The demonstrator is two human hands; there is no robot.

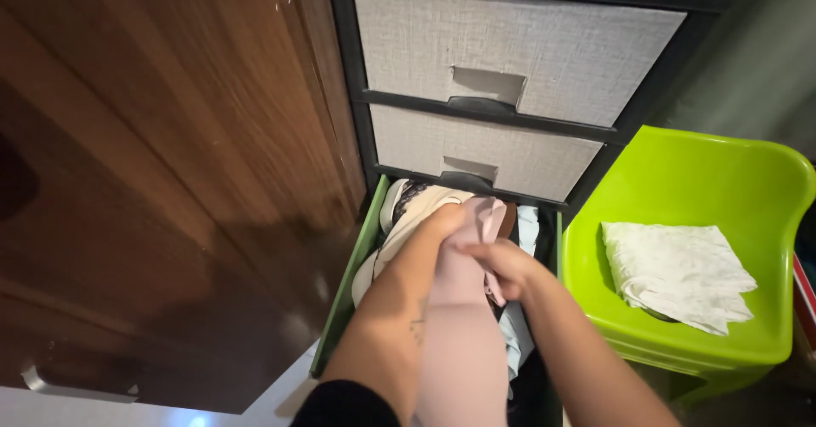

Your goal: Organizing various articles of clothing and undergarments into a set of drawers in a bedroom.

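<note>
the pink cloth [459,308] is smooth, soft and pale, a long piece that runs from the lower edge of the view up between the person's forearms to the open drawer [361,248]. its top end bunches into folds over the drawer's contents. the left hand [442,221] is closed around the cloth near its upper end, fingers curled over the fabric. the right hand [501,261] pinches the cloth's right edge just below, thumb and fingers shut on a fold.

under the cloth the drawer holds more soft things: a cream garment [408,214] with a dark lacy trim, and a light blue fabric [527,223] at the right side. the drawer's wall is green and smooth.

above it, two shut drawers [510,62] have coarse, woven grey fronts with cut-out pulls, set in a black frame [357,104]. to the left stands a cabinet [170,180] of dark, glossy wood grain with a metal handle [76,387] low down. to the right sits a bright green plastic chair [705,180], rounded and shiny, with a folded white cloth [680,274], crinkled in texture, lying on its seat.
</note>
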